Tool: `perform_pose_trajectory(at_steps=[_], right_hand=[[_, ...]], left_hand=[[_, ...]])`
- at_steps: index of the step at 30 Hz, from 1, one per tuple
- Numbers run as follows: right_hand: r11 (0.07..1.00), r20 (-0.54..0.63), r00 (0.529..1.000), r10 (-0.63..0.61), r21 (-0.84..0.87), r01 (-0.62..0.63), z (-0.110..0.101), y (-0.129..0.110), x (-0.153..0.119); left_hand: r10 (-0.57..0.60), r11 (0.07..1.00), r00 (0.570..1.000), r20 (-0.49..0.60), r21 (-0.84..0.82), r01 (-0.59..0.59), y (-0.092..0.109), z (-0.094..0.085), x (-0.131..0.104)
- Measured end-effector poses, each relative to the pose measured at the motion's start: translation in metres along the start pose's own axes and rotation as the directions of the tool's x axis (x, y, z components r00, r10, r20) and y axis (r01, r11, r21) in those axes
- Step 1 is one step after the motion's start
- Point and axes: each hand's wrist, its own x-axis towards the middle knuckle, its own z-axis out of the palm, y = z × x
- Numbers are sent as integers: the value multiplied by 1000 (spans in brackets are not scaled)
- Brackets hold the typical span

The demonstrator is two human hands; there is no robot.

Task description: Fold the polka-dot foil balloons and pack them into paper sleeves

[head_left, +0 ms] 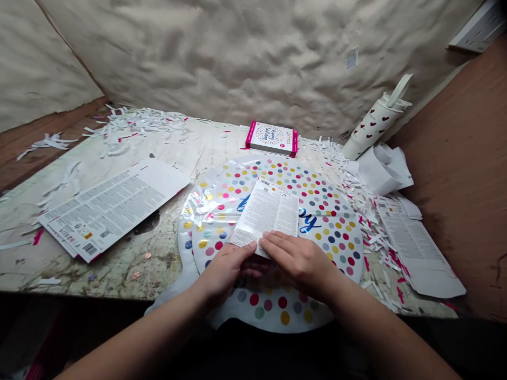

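Observation:
A white printed card (269, 211), with small text and a barcode at its top, lies tilted over a round flat balloon (328, 221) with coloured dots and blue lettering. My left hand (233, 264) grips the card's lower left corner, thumb on top and fingers curled beneath. Across the card's lower right part rests my right hand (297, 258), its fingers together and pressed on the paper. The balloon's pale neck (170, 293) points to the lower left. The underside of the card is hidden.
A stack of pink-edged packs (271, 138) sits behind the balloon. Printed sheets (114, 211) lie left, more sheets (420, 248) right. A heart-patterned tumbler (374, 126) stands at the back right by crumpled paper (384, 169). Paper shreds (138, 126) litter the table (158, 274).

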Motion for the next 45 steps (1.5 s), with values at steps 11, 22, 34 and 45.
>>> perform_pose_trajectory(at_steps=[11,22,34,45], right_hand=[[591,451,738,502,444,-673,-18,6,16],[585,508,707,492,408,-701,-40,14,16],[695,216,663,716,-305,-651,-44,38,-14],[28,184,277,943,786,-617,23,173,101]], left_hand=[[234,846,971,55,480,-231,8,4,-4],[149,958,988,28,242,-152,13,0,7],[123,991,988,-88,-50,-128,17,-14,9],[259,-222,519,815,573,-789,-24,-8,1]])
